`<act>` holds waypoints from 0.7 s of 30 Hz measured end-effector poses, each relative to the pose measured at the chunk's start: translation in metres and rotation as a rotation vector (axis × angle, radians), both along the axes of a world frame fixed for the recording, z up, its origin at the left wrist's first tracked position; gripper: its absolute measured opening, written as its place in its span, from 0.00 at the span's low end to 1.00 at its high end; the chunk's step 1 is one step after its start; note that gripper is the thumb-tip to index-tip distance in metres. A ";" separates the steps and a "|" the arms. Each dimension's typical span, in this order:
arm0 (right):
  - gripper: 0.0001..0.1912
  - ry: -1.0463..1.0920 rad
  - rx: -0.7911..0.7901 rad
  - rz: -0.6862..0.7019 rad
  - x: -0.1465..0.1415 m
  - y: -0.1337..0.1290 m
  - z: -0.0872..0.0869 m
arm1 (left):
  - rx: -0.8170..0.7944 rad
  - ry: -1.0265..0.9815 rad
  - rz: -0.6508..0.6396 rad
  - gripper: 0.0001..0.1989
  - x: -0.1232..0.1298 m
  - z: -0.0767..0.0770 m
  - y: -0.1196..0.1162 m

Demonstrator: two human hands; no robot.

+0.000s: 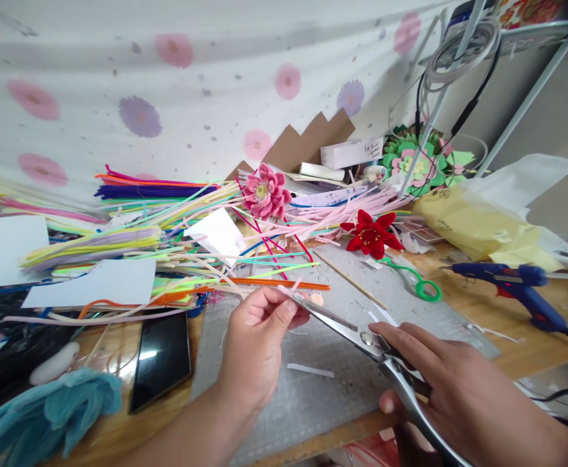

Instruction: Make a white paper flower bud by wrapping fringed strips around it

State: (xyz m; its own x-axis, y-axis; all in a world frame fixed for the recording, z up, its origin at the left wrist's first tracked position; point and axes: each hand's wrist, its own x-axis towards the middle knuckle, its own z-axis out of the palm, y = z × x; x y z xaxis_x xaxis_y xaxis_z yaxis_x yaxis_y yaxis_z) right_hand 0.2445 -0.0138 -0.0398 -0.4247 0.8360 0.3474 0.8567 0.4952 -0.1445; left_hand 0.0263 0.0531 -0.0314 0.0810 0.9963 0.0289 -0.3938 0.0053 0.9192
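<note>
My left hand (259, 337) is closed in a pinch over the grey cutting mat (245, 405), thumb against fingers. Between its fingertips is a short pale pink piece (296, 283), seemingly pipe cleaner; most of it is hidden. My right hand (439, 370) grips the handles of large metal scissors (347, 327). Their blades point left and reach the left fingertips, close by the pink piece. Below the blades a thin white paper strip (310, 370) lies on the mat. Orange pipe cleaners (284, 283) lie just beyond the left hand.
Bundled pipe cleaners (133, 243) cover the left and back. A pink flower (266, 192) and a red flower (372, 234) rest behind the mat. Green-handled scissors (427, 290) and a blue glue gun (517, 282) lie right. A black phone (161, 360) and a blue fuzzy flower (53, 412) lie left.
</note>
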 end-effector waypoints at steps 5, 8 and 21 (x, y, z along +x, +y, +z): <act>0.22 0.001 -0.042 -0.002 -0.001 0.001 0.000 | -0.010 0.007 -0.007 0.05 0.000 -0.002 -0.001; 0.23 0.017 -0.071 0.005 -0.001 0.000 0.000 | -0.019 -0.005 -0.003 0.04 0.001 -0.002 0.000; 0.21 0.023 -0.092 0.017 0.002 0.001 0.001 | -0.047 -0.069 -0.046 0.04 0.002 0.002 -0.001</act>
State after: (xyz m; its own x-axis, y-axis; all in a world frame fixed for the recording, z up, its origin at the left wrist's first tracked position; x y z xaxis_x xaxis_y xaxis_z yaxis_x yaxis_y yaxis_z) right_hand 0.2462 -0.0131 -0.0388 -0.4322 0.8574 0.2793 0.8439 0.4937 -0.2098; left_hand 0.0287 0.0524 -0.0294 0.1257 0.9920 -0.0108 -0.4542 0.0672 0.8884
